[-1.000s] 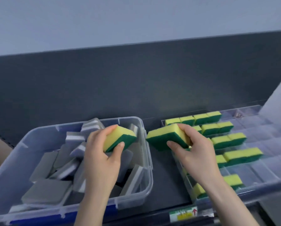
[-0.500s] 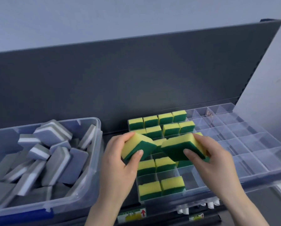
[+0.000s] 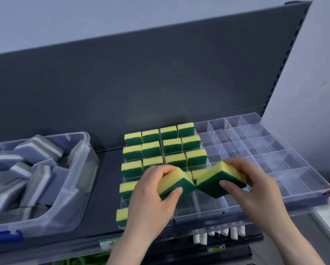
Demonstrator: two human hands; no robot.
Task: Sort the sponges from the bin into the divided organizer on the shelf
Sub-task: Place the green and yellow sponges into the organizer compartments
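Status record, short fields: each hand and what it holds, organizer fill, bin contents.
left hand: grips left sponge, yellow over green, above the organizer's front rows
right hand: grips right sponge, same kind, tilted, close beside the left one
organizer: placed sponges fill the left columns; no sponges seen in the right columns
bin: grey sponges piled loose

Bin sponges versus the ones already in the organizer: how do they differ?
Colour: the bin sponges are grey with a white layer; the organizer sponges are yellow over green. Pose: the bin sponges lie jumbled and tilted; the organizer sponges sit in neat rows. Both are rectangular layered blocks.
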